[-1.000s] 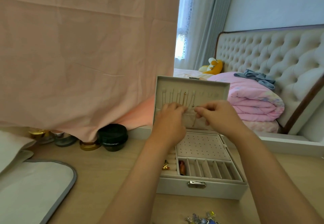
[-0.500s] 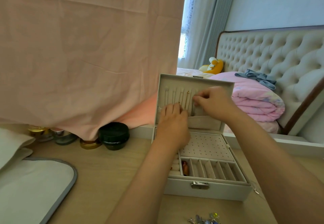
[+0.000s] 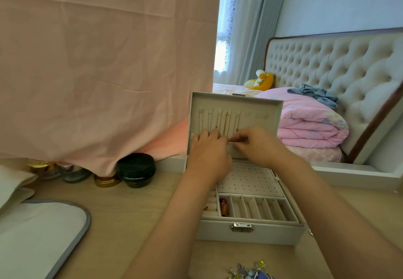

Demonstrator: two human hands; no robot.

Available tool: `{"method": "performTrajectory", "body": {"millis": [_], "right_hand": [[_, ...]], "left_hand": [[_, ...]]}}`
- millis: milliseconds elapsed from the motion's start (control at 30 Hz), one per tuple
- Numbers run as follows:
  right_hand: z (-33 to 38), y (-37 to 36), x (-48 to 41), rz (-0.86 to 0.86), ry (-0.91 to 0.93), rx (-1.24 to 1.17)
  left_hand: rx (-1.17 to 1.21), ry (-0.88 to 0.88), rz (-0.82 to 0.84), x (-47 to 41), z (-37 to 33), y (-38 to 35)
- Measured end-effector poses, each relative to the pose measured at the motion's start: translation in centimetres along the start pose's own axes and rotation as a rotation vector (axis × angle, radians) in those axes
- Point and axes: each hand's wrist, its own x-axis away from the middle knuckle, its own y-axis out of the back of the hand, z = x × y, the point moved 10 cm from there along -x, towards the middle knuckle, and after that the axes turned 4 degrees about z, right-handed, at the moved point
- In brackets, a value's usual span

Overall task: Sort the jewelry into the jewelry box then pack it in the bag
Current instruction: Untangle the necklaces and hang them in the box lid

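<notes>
The right hand (image 3: 257, 145) pinches a thin gold chain (image 3: 225, 125) beside the left hand (image 3: 207, 150), grip unclear, inside the open lid of the white hinged jewellery box (image 3: 250, 234) on the bench (image 3: 130, 213). Likely light, limp, tangle-prone; hold its ends.

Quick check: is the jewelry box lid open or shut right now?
Open. The lid stands upright behind the jewelry box base, its lined inside facing the camera with necklace chains hanging on it.
</notes>
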Motion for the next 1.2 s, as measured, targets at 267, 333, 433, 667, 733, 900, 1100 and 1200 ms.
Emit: {"method": "performTrajectory", "body": {"millis": [267, 333, 433, 667, 733, 900, 1100, 1200], "right_hand": [[-2.3, 4.2, 5.2, -0.122, -0.011, -0.148], [-3.3, 5.0, 7.2, -0.117, -0.015, -0.153], [-5.6, 5.5, 10.5, -0.077, -0.053, -0.149], [-11.4, 4.0, 16.8, 0.096, -0.208, -0.135], [-12.7, 3.2, 18.1, 0.167, -0.262, -0.12], [-15.1, 1.9, 20.6, 0.291, -0.327, -0.104], [-16.6, 0.3, 21.0, 0.321, -0.368, -0.16], [-16.8, -0.1, 20.9, 0.33, -0.361, -0.166]], "left_hand": [[0.177, -0.024, 0.017, 0.6, -3.0, 1.6], [0.201, -0.063, 0.04, 1.1, -4.7, 1.6], [0.265, -0.144, 0.071, 2.4, -8.0, 1.3], [0.243, -0.321, 0.258, 4.9, -16.6, -2.5], [0.125, -0.385, 0.306, 5.4, -18.6, -3.8], [-0.066, -0.455, 0.421, 6.3, -21.5, -7.0], [-0.079, -0.393, 0.482, 6.3, -22.3, -9.1], [-0.08, -0.377, 0.479, 6.5, -22.4, -9.4]]}}
